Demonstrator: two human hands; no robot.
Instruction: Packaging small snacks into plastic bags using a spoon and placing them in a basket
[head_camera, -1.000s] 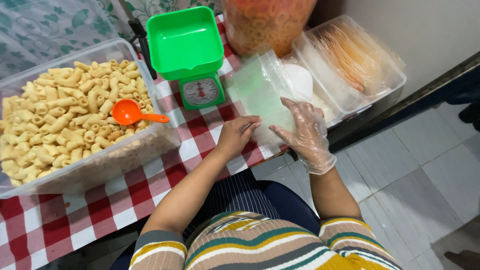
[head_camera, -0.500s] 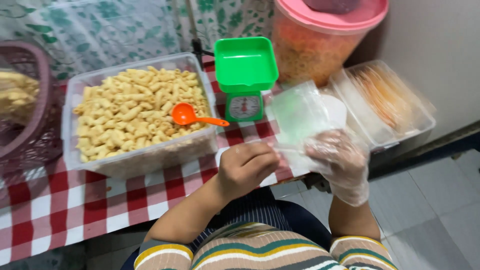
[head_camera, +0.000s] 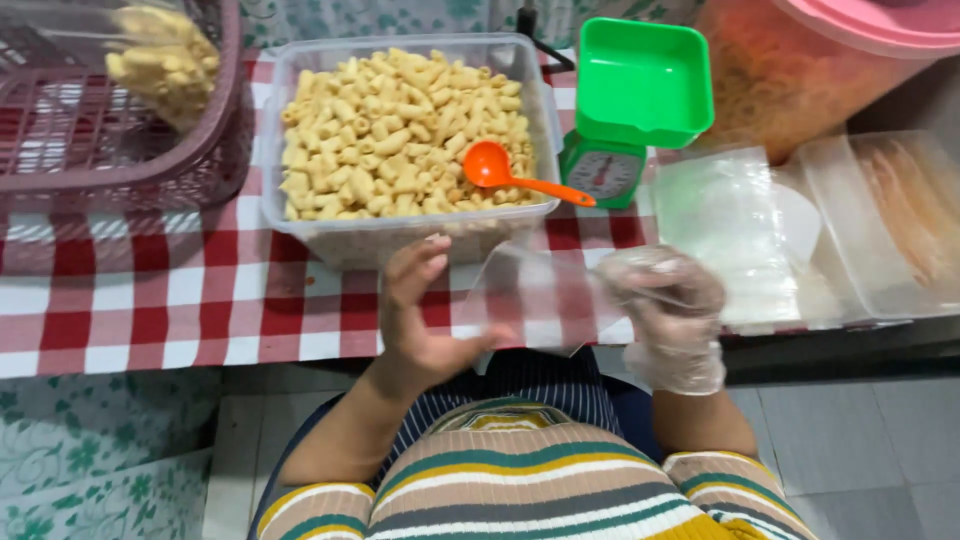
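Head view: a clear plastic bag (head_camera: 540, 300) is held over the table edge, pinched by the bare left hand (head_camera: 420, 310) and gripped by the gloved right hand (head_camera: 665, 315). Its mouth, seemingly unopened, is best rubbed apart gently. Beyond, an orange scoop (head_camera: 500, 170) lies in the snack tub (head_camera: 300, 215).

The basket (head_camera: 120, 130) is cut off at the left and top edges, its bagged snacks blurred. The pink-lidded tub (head_camera: 800, 60) runs off the top right corner. The scale's (head_camera: 605, 172) dial is too small to read.
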